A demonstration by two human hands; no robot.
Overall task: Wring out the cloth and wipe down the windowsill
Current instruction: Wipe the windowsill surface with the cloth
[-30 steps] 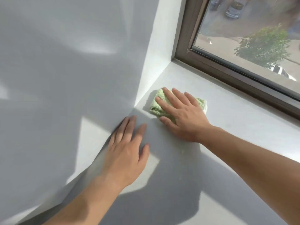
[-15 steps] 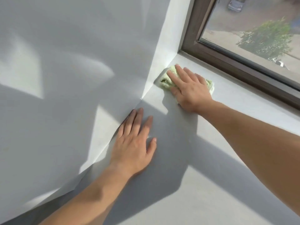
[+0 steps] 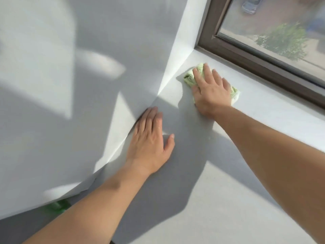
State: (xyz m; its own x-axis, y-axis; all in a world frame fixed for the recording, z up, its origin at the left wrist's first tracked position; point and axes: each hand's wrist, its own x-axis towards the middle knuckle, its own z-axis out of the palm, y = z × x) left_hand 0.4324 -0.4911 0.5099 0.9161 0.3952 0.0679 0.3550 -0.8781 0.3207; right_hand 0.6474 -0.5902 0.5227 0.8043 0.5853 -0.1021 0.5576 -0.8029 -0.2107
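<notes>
Our right hand (image 3: pixel 211 92) lies flat, fingers straight, pressing the green cloth (image 3: pixel 190 77) onto the windowsill (image 3: pixel 263 120) at its far left end. Over the last second we pushed it up into the corner beside the side wall (image 3: pixel 181 50); now it sits just off that wall. We judge the corner wiped, with the sill to the right left to do. Our left hand (image 3: pixel 149 138) rests flat, nearer.

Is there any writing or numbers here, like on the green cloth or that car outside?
No text can be read anywhere.
The green cloth, the windowsill and the wall bear no writing; the car outside is too blurred to show a plate or badge.
</notes>
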